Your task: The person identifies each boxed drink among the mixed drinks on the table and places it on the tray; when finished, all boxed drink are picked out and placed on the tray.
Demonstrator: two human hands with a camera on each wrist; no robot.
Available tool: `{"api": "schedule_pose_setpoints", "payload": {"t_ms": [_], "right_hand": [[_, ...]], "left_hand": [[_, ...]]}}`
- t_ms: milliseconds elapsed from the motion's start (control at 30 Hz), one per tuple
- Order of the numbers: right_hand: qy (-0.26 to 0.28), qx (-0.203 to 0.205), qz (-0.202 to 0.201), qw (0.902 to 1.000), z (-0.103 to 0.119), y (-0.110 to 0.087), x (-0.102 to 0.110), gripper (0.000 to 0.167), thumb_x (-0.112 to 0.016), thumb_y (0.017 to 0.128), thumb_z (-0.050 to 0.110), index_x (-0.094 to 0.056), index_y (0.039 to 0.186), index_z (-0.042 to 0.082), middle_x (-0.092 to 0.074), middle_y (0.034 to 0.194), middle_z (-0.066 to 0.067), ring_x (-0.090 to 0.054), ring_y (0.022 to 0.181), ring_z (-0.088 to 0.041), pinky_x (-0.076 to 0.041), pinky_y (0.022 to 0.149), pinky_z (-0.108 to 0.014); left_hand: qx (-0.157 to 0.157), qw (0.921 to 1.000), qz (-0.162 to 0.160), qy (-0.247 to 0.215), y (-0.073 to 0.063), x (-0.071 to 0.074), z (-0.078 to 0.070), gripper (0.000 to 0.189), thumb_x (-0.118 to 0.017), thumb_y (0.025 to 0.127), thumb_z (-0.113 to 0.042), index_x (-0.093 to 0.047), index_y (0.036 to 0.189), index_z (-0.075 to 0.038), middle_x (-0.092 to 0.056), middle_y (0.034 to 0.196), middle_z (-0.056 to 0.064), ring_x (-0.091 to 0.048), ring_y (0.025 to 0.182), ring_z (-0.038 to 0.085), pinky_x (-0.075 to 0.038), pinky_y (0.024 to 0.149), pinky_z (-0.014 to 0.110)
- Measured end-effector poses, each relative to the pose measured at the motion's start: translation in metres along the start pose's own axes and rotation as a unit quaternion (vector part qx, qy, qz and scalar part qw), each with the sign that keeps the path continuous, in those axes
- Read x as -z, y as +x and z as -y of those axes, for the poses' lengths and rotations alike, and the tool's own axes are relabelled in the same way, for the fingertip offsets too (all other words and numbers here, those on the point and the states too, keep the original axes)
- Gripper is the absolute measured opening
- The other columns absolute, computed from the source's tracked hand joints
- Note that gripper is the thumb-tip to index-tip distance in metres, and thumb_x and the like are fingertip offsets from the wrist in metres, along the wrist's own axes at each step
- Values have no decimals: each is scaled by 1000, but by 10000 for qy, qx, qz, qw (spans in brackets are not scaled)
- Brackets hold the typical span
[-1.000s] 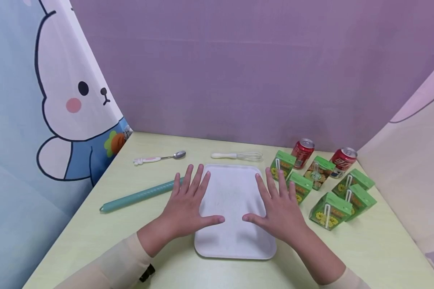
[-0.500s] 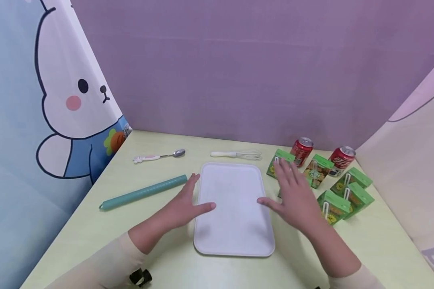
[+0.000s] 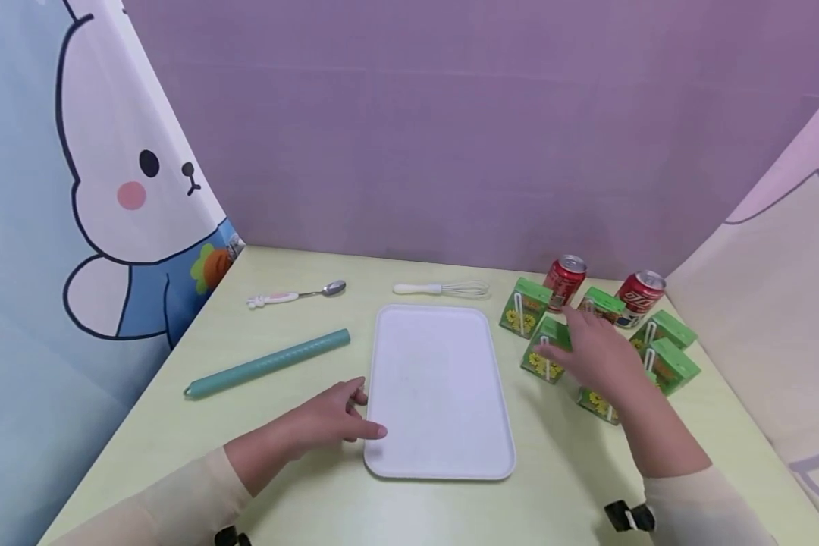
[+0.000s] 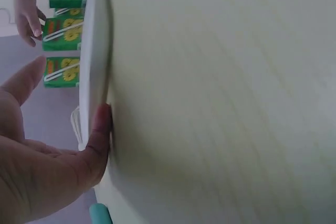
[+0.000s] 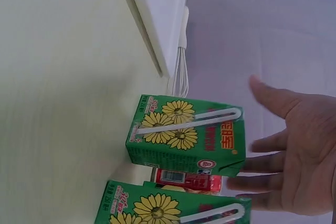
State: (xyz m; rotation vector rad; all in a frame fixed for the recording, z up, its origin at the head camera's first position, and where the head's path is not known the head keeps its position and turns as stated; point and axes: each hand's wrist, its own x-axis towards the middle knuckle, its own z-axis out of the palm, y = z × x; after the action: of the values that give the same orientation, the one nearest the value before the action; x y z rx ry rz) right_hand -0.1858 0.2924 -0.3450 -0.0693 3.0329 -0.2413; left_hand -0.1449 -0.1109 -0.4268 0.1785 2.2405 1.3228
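A white rectangular tray lies in the middle of the table. Beside its left edge is my left hand, thumb stretched toward the tray and fingers bent. In the left wrist view a finger of the left hand touches the tray's edge, while the thumb stands apart. My right hand hovers over the green drink cartons, holding nothing. Nearest its thumb is a drink carton with yellow flowers and a white straw. The right wrist view shows this carton upright before the spread fingers of the right hand.
Two red cans stand behind several green cartons on the right. A whisk lies behind the tray. Left of it lie a spoon and a green rod. A purple cloth hangs behind the table.
Both hands have parted from above the tray. The left hand has moved left and nearer to the tray's left edge; the right hand has moved right, over the cartons. The tray stays put.
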Motion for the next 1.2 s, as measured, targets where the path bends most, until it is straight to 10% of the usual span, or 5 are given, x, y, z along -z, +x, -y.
{"api": "schedule_pose_setpoints", "payload": {"t_ms": [133, 400, 933, 1200], "right_hand": [[-9, -86, 433, 9990, -2, 13, -4, 107, -55, 82, 74, -25, 153, 0, -36, 148, -33, -34, 132, -56, -38, 95, -69], [83, -209, 584, 9980, -8, 25, -10, 99, -66, 87, 55, -24, 150, -8, -41, 142, -36, -42, 125, -57, -40, 94, -65], [434, 53, 382, 9983, 33, 26, 12, 89, -68, 87, 53, -32, 149, 1, -53, 136, -25, -54, 118, -46, -44, 91, -63], [626, 688, -13, 9957, 74, 47, 10, 63, -70, 88, 45, -49, 134, 8, -63, 99, -8, -58, 84, -24, -47, 63, -35]], "left_hand": [[-317, 9987, -29, 404, 3, -4, 6, 62, -87, 71, -29, -51, 114, -4, -48, 106, 11, -52, 80, 19, -42, 65, 30], [-706, 9849, -179, 1572, 6, -11, 6, 105, -92, 62, -25, -33, 146, -2, -43, 108, 6, -48, 83, 14, -39, 69, 26], [-834, 9843, -152, 1550, 2, -11, 5, 111, -91, 65, -22, -26, 151, 3, -43, 110, 7, -48, 84, 13, -38, 71, 26], [-897, 9844, -149, 1509, 2, -10, 7, 112, -91, 64, -21, -25, 152, 2, -42, 112, 8, -48, 84, 14, -38, 71, 25]]}}
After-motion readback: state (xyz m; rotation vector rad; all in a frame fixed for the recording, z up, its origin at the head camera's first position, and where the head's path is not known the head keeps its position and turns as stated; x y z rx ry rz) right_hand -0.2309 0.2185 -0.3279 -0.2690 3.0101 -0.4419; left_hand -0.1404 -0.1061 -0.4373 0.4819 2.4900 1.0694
